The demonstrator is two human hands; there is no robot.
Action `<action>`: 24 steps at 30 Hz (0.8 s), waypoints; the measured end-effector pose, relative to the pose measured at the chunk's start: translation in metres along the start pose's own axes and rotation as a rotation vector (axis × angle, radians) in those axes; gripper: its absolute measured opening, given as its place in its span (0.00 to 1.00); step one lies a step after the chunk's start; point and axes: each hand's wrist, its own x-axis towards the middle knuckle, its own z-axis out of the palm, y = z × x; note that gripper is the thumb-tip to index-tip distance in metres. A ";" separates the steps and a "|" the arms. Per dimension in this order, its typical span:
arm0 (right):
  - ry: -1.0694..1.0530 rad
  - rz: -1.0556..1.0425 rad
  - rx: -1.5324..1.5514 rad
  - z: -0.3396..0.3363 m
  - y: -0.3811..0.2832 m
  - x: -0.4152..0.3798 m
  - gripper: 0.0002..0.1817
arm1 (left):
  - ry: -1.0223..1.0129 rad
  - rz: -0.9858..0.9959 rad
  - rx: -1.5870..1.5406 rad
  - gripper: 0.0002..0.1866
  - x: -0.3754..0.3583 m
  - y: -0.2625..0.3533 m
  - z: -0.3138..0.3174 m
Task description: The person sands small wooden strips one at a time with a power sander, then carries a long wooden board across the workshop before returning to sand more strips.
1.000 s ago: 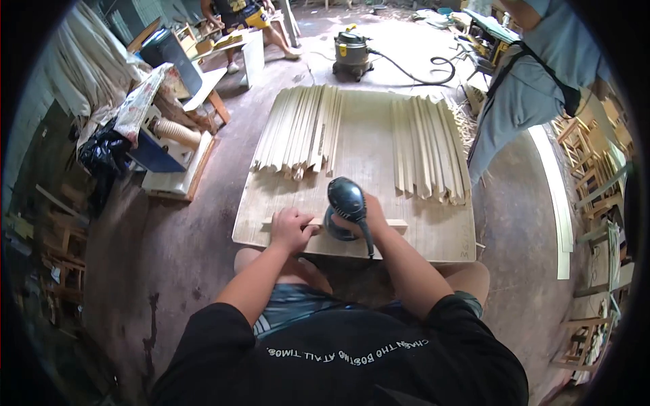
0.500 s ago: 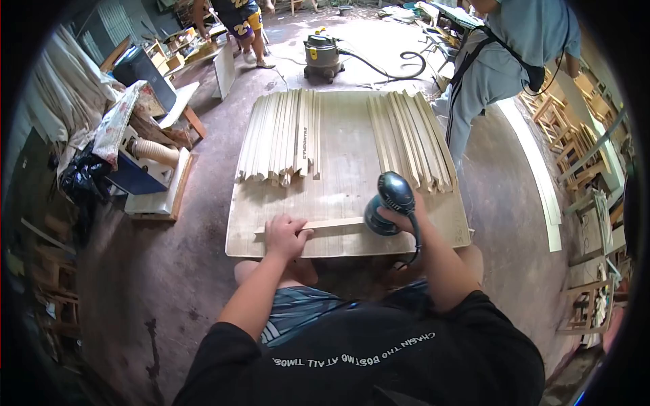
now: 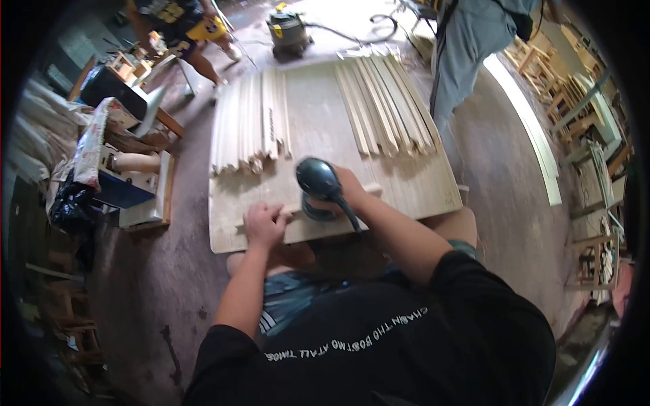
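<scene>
Two hands (image 3: 265, 226) (image 3: 347, 185) hold one sander (image 3: 317, 177) and one wooden strip (image 3: 296, 208).

White capitals, upside down to the camera, arc across the near person's black shirt (image 3: 406, 355) and appear to read "CHASIN THO BOSTMO AT ALL TIMOS.", some letters being oddly shaped. Small dark print (image 3: 272, 125) runs lengthwise along a wooden strip (image 3: 276, 145) in the left row, too blurred to read, while handwritten marks (image 3: 449, 200) at the near right corner of the tabletop (image 3: 311, 115) are too faint to make out. At far left, another person's dark jersey (image 3: 157, 12) bears a blurred number, its first digit apparently a 2.
</scene>
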 end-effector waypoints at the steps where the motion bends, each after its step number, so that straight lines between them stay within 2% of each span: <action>1: -0.025 0.018 -0.006 0.001 -0.002 0.004 0.37 | -0.020 0.009 0.034 0.14 0.000 -0.003 0.002; 2: -0.056 0.047 -0.010 0.002 -0.002 0.005 0.38 | 0.000 0.047 0.100 0.16 -0.002 -0.009 0.007; 4: -0.046 0.064 -0.090 0.002 0.000 0.004 0.38 | 0.015 0.055 0.057 0.15 0.001 0.000 -0.002; 6: -0.017 0.103 -0.040 -0.007 0.004 0.000 0.38 | 0.006 0.032 0.000 0.16 0.000 0.005 -0.005; 10: 0.010 0.063 -0.213 -0.046 0.018 -0.011 0.35 | -0.003 0.015 -0.002 0.14 0.002 0.004 -0.001; 12: 0.000 0.268 -0.322 -0.067 0.013 -0.020 0.36 | -0.011 -0.007 -0.012 0.14 -0.001 0.001 -0.003; 13: 0.046 0.200 -0.261 -0.077 0.024 -0.024 0.34 | -0.010 -0.016 -0.023 0.14 -0.001 0.004 -0.005; 14: 0.110 0.296 -0.251 -0.085 0.009 -0.029 0.32 | -0.010 -0.024 -0.037 0.14 0.000 0.006 -0.006; 19: 0.063 0.197 -0.296 -0.102 0.024 -0.039 0.35 | 0.024 0.016 -0.029 0.15 0.001 0.009 -0.009; 23: 0.005 0.231 -0.213 -0.072 0.014 -0.029 0.36 | -0.006 0.000 -0.015 0.15 0.000 0.003 -0.005; 24: 0.001 0.167 -0.248 -0.062 0.016 -0.024 0.34 | -0.017 -0.004 -0.017 0.15 0.000 0.001 -0.002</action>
